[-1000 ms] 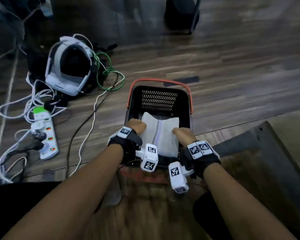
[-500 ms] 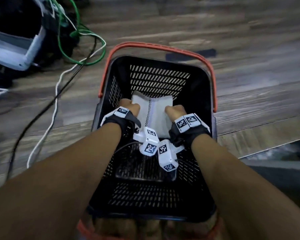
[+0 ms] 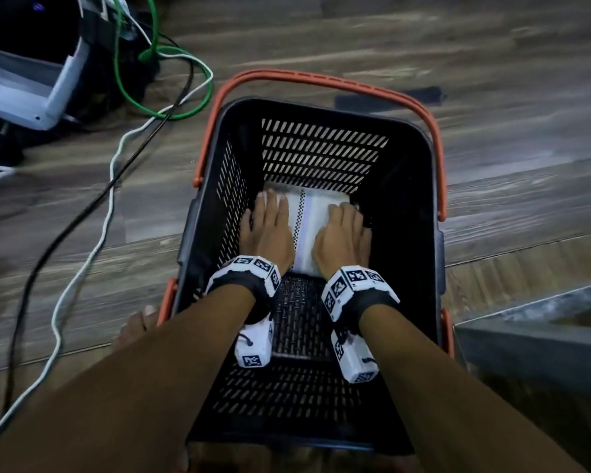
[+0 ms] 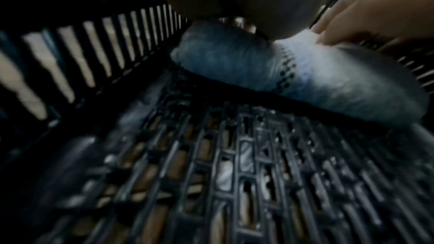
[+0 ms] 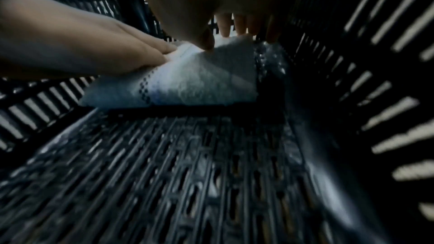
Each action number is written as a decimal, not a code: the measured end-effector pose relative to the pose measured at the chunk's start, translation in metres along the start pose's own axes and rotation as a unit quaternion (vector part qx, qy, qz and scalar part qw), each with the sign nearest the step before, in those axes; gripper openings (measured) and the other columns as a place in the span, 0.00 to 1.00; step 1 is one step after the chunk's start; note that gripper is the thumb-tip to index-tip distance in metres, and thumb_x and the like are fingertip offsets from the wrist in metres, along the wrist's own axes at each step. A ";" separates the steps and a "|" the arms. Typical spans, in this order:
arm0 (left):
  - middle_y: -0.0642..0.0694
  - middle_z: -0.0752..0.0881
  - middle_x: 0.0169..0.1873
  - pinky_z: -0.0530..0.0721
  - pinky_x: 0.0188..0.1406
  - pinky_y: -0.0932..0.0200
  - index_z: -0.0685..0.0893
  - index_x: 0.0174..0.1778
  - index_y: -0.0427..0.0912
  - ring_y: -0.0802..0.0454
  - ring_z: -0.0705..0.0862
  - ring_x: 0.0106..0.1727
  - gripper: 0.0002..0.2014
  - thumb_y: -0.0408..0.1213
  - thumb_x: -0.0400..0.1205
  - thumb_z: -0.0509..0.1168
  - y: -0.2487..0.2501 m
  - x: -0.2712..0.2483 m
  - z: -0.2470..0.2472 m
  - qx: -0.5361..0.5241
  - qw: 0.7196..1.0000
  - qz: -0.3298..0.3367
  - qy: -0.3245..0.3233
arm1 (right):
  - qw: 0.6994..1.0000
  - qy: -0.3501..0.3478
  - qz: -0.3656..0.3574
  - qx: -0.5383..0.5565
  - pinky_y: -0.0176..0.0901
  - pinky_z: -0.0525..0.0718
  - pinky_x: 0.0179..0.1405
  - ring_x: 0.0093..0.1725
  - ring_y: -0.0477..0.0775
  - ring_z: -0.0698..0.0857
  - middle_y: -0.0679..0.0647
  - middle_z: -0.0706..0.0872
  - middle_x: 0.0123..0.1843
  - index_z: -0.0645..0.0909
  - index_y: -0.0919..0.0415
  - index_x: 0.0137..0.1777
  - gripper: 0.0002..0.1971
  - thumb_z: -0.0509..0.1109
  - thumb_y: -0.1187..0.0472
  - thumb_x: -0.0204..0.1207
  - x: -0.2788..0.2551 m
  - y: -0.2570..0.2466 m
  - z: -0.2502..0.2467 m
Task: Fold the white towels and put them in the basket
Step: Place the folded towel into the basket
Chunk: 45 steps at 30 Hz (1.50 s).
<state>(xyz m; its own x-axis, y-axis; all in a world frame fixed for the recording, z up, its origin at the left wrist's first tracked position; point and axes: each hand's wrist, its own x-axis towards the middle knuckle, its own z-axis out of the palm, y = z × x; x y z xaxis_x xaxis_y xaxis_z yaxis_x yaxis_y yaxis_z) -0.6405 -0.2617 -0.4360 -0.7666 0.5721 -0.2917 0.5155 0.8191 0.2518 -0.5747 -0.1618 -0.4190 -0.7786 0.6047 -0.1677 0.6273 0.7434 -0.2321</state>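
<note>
- Reaching down into the black plastic basket (image 3: 406, 186), both forearms enter from the near edge, each wrist wearing a dark strap with white marker blocks.
- The basket stands on the wooden floor (image 3: 492, 80); a bare foot (image 3: 135, 327) shows just beside its near left corner.
- The near half of the slotted basket floor is bare.
- The left hand (image 3: 268, 230) lies flat on the left part of the folded white towel (image 3: 309, 227), fingers straight and together, pressing down; its grip is flat, curled round nothing.
- The right hand (image 3: 343, 237) lies on the towel's right part, fingers spread over its right edge; the right wrist view shows the thumb on top and the fingertips at the far edge, the grip loose and open, not closed round the cloth.
- The towel sits on the basket floor toward the far wall, with a dark checked stripe (image 3: 302, 216) running along it between the two hands.
- The orange handle (image 3: 321, 78) lies down round the far rim.
- Farther left on the floor lie a white cable (image 3: 110, 186), a black cable (image 3: 82, 213) and a green cable (image 3: 123, 90), beside a white and black device (image 3: 24, 80) at the far left corner.
</note>
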 end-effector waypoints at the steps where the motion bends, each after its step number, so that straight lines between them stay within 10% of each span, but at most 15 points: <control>1: 0.42 0.40 0.83 0.45 0.82 0.45 0.41 0.82 0.42 0.45 0.39 0.83 0.30 0.42 0.86 0.46 -0.002 0.000 0.006 0.004 1.000 0.003 0.000 | 1.000 -0.021 -0.001 -0.007 0.57 0.64 0.70 0.77 0.60 0.60 0.59 0.62 0.79 0.61 0.61 0.76 0.26 0.56 0.64 0.77 -0.002 0.002 0.006; 10: 0.41 0.38 0.82 0.43 0.82 0.44 0.38 0.82 0.40 0.43 0.38 0.83 0.29 0.43 0.87 0.42 -0.002 -0.003 0.008 0.026 1.000 0.011 -0.011 | 0.988 -0.148 -0.003 -0.042 0.58 0.48 0.81 0.84 0.55 0.40 0.56 0.39 0.85 0.43 0.61 0.83 0.30 0.49 0.60 0.83 -0.002 0.006 0.003; 14: 0.37 0.55 0.81 0.52 0.80 0.42 0.54 0.80 0.37 0.40 0.53 0.82 0.28 0.45 0.86 0.46 0.003 -0.014 -0.035 0.100 0.986 0.007 -0.133 | 0.970 -0.230 -0.013 -0.074 0.57 0.67 0.72 0.78 0.60 0.63 0.61 0.64 0.79 0.65 0.62 0.74 0.22 0.54 0.57 0.81 -0.005 -0.004 -0.037; 18: 0.39 0.81 0.60 0.73 0.57 0.48 0.76 0.61 0.39 0.40 0.81 0.59 0.20 0.48 0.86 0.48 0.016 -0.055 -0.104 0.094 0.983 0.014 -0.156 | 0.956 -0.278 -0.046 -0.087 0.50 0.79 0.56 0.59 0.62 0.81 0.61 0.80 0.64 0.75 0.63 0.65 0.18 0.59 0.54 0.80 -0.034 -0.014 -0.097; 28: 0.36 0.84 0.56 0.79 0.50 0.51 0.80 0.55 0.37 0.36 0.83 0.55 0.18 0.47 0.83 0.54 0.056 -0.193 -0.324 0.076 0.995 0.062 -0.011 | 0.985 -0.154 -0.063 -0.036 0.42 0.75 0.41 0.53 0.62 0.85 0.62 0.83 0.47 0.78 0.63 0.49 0.11 0.64 0.55 0.78 -0.150 -0.036 -0.321; 33: 0.38 0.84 0.60 0.80 0.54 0.50 0.83 0.59 0.42 0.38 0.83 0.60 0.19 0.49 0.82 0.56 0.099 -0.275 -0.422 0.096 0.985 0.090 0.109 | 0.998 -0.021 -0.052 -0.023 0.48 0.80 0.57 0.60 0.63 0.83 0.63 0.85 0.59 0.81 0.64 0.60 0.18 0.66 0.53 0.76 -0.223 -0.036 -0.442; 45: 0.40 0.84 0.55 0.77 0.46 0.51 0.80 0.55 0.42 0.40 0.82 0.55 0.20 0.53 0.83 0.52 0.206 -0.422 -0.493 0.112 0.935 0.284 0.179 | 0.991 0.116 0.058 -0.033 0.52 0.84 0.56 0.57 0.57 0.84 0.53 0.87 0.59 0.82 0.54 0.59 0.17 0.66 0.46 0.76 -0.428 0.041 -0.569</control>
<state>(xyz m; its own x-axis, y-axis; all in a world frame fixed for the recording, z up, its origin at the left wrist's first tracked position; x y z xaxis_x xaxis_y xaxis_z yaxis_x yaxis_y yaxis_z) -0.3999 -0.3557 0.1936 -0.4031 0.8995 0.1686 0.9151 0.3986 0.0616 -0.2069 -0.2276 0.1880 -0.6819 0.7305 0.0374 0.7174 0.6779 -0.1604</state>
